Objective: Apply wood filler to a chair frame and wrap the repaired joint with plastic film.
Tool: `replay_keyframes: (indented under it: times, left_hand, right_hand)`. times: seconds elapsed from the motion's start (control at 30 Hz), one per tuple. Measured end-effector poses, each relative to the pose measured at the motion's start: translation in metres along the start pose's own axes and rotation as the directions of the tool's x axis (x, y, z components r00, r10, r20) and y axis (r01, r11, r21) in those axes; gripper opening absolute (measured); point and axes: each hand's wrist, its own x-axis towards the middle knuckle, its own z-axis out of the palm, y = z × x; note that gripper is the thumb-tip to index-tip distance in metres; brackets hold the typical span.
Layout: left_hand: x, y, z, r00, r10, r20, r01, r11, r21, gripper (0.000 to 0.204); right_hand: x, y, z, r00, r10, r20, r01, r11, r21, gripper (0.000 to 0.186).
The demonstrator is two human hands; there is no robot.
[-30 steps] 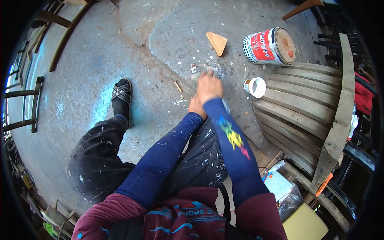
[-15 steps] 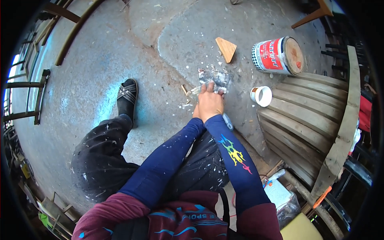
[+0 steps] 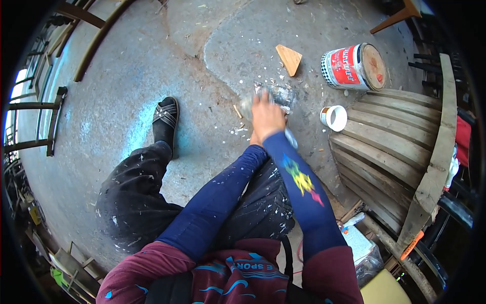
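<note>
My right hand (image 3: pixel 268 117) is over a flat dark plate (image 3: pixel 284 96) smeared with white paste, low above the floor. Its fingers are bent and partly smeared by motion. A blurred whitish flat piece (image 3: pixel 246 106) shows beside those fingers; its kind I cannot make out. My left hand (image 3: pixel 256 138) lies underneath the right one, with only a bit of it showing and its fingers hidden. By the right wrist a rounded pale blue end (image 3: pixel 290 138) sticks out, perhaps a handle. White crumbs and a small wooden stick (image 3: pixel 237 111) lie left of the plate.
A triangular wood block (image 3: pixel 289 60) lies on the floor ahead. To the right are a large red and white can (image 3: pixel 349 67) on its side and a small white tub (image 3: pixel 335 118). A slatted wooden piece (image 3: pixel 390 137) stands beyond. My sandalled foot (image 3: pixel 165 119) is at left.
My right hand has shifted slightly and turned, now blurred, with the whitish piece beside its fingers moving too. The whole view has shifted a little. The left hand stays underneath.
</note>
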Motion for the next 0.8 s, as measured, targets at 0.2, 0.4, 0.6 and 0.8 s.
replay_keyframes:
  times: [0.2,0.4,0.6,0.8]
  left_hand:
    - [0.001,-0.011,0.034,1.000,0.024,0.004,-0.019,0.860,-0.510,0.047]
    - [0.012,-0.028,0.019,0.987,0.117,-0.106,-0.150,0.904,-0.400,0.048]
    - [-0.015,-0.037,-0.028,0.981,0.183,-0.069,-0.174,0.977,0.121,0.046]
    - [0.010,-0.051,0.020,0.928,0.268,0.261,-0.327,0.246,0.912,0.046]
  right_hand:
    - [0.016,0.019,-0.010,0.972,0.163,0.168,-0.175,0.983,0.055,0.047]
    - [0.001,0.031,0.062,0.983,0.153,0.098,-0.142,0.984,-0.109,0.052]
    - [-0.029,-0.016,0.017,0.991,-0.017,0.130,0.035,0.989,-0.141,0.049]
    - [0.035,0.092,0.099,0.929,0.351,-0.120,-0.297,0.898,0.324,0.045]
